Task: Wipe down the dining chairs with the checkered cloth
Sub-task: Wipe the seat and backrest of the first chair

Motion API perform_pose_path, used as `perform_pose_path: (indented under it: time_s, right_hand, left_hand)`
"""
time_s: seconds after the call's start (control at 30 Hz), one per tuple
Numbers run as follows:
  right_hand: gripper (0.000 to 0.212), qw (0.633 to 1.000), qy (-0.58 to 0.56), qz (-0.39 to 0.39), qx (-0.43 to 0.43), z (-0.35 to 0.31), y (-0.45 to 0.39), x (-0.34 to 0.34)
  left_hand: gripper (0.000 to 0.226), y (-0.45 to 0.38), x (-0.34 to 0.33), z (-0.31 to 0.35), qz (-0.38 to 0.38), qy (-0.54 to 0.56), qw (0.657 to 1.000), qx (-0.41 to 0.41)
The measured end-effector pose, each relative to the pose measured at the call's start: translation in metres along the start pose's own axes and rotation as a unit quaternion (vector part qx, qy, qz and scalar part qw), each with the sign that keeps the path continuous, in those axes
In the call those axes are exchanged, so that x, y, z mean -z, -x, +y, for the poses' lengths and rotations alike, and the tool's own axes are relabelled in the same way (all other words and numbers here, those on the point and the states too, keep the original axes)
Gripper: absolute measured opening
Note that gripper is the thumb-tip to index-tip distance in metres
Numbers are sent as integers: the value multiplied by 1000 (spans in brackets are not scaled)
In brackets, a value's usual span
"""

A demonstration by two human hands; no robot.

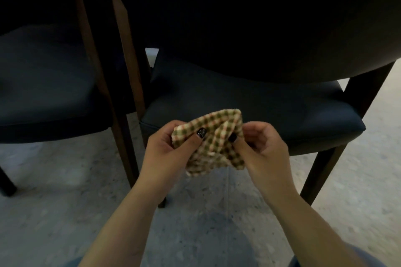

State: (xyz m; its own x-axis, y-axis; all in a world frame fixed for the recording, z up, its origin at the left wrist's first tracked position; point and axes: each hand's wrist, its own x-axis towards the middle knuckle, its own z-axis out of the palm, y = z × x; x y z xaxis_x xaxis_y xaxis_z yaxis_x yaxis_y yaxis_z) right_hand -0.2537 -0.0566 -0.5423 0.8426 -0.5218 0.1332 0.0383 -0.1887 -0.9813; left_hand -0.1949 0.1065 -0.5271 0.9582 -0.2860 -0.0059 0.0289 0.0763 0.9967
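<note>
- Both hands grip the checkered cloth (213, 138), bunched up between them, held in the air in front of the near chair's seat edge
- L hand (167, 151): thumb w/ dark-painted nail pressed on top of the cloth's left part, fingers curled under it, so it's pinching the fabric
- R hand (262, 147): thumb (dark nail too) on the cloth's right part, other fingers curled in behind; holding the fabric, not open
- Cloth is green/cream check w/ thin red lines, crumpled, a fold sticking up at the top right, lower end hanging loose between the wrists
- Cloth isn't touching either chair as far as can be seen; it overlaps the front edge of the seat in view only
- Near chair (249, 102): dark padded seat, big rounded dark backrest filling the upper right, dark wood legs at right and front left
- 2nd chair (43, 84) on the left, just beside the first, same dark seat, brown wood frame post running down btwn the two
- Floor (65, 212): pale speckled terrazzo-type, lighter at far right
- Both forearms bare, coming up from the bottom edge; bit of blue-grey clothing at bottom corners
- Upper part of view v. dark, detail there can't be made out
</note>
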Motion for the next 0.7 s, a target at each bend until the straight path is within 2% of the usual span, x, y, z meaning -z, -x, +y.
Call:
perform_pose_path:
  time_s: [0.07,0.1,0.2,0.27,0.37,0.47,0.57,0.7]
  right_hand:
    - [13,998,50,32,24,3,2,-2]
    - [14,999,27,12,18,2,3,-3]
    - [31,981,-126,-144,-38,-1,8,-7]
    - [26,972,-126,-191,-52,-3,10,-9]
    - [9,987,-32,-141,-68,0,5,-4]
    - [18,987,-32,-123,-94,1,-7,14]
    - [13,964,-35,-208,-165,-3,-19,39]
    - [28,912,-96,-313,-248,-2,-25,67]
  left_hand:
    - [8,0,-2,-1,18,-19,1000,-1]
    - [8,0,-4,0,25,-20,1000,-1]
    - [9,3,-7,5,17,16,1000,4]
    - [13,4,-6,6,6,34,999,11]
    - [12,3,-6,10,16,68,997,34]
    - [7,-1,-1,13,72,62,994,44]
    - [6,-5,5,13,97,25,995,31]
    - [9,-3,10,13,80,-11,997,8]
